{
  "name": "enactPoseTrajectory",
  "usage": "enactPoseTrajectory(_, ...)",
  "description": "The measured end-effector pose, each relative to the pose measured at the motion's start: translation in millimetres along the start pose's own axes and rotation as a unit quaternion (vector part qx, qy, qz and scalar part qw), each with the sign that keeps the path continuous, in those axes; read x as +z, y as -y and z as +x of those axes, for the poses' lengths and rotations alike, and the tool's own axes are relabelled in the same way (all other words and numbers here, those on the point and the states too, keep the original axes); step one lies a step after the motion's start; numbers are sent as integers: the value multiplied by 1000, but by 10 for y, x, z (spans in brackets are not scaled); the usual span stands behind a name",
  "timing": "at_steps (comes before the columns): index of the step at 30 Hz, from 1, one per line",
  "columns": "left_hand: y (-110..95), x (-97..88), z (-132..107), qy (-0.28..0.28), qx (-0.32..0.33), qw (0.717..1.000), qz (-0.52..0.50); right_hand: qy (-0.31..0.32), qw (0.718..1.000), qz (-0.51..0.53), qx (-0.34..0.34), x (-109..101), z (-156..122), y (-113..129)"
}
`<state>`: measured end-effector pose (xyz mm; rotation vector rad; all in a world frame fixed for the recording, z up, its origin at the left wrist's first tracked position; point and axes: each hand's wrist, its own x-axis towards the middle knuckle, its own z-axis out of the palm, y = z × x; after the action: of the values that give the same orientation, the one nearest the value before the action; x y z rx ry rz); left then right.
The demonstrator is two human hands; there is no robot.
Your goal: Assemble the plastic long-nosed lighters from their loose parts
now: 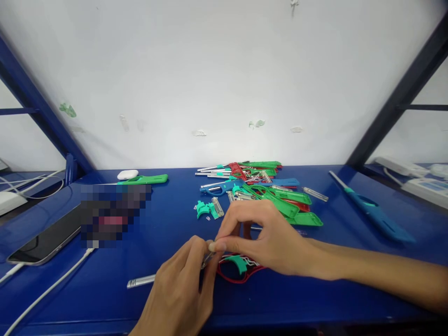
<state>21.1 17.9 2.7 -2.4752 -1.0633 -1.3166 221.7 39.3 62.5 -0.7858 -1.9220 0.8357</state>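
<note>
My left hand (182, 289) is closed around a partly built lighter whose silver metal tube (141, 281) sticks out to the left on the blue table (315, 289). My right hand (266, 240) pinches a small part at the lighter's front, fingertips meeting my left thumb. Under my right hand lies the red lighter shell (234, 278) with a teal trigger piece (239, 263) and thin wires. Just beyond my hands sit loose teal parts (206, 209).
A pile of green, red and blue lighter shells and metal tubes (266, 189) lies behind my hands. A finished blue lighter (373, 212) rests at right, a green one (145, 179) with a white earbud case (127, 174) at back left. A phone (49, 240) with white cable lies at left.
</note>
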Motion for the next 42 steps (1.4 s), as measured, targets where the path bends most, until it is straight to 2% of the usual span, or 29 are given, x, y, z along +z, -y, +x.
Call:
enactPoseTrajectory(13,-3,-20,-4,21,-12,1000,-18,-38,999,-10,7,92,-49,-37)
enactPoseTrajectory(21,-25,-24,-22,28,-19,997,-66,19,981,177,71,66,-16,-138)
enactPoseTrajectory(24,-35,-39,-16,35,-29,996,-73,20,980,179,85,53,-3,-151)
enactPoseTrajectory(28,-27,-77,-7,38,-56,994,-88,53,974,196,100,17,-5,-128)
enactPoseTrajectory(31,-11,-95,-3,31,-68,994,-85,62,980,157,102,12,-24,-132)
enactPoseTrajectory(33,-3,-95,4,27,-71,994,-77,56,986,116,109,32,-42,-152)
enactPoseTrajectory(38,5,-86,28,-1,-45,998,-41,13,988,95,118,62,-30,-129)
enactPoseTrajectory(42,28,-100,30,7,-21,999,-35,-38,990,102,89,-65,43,0)
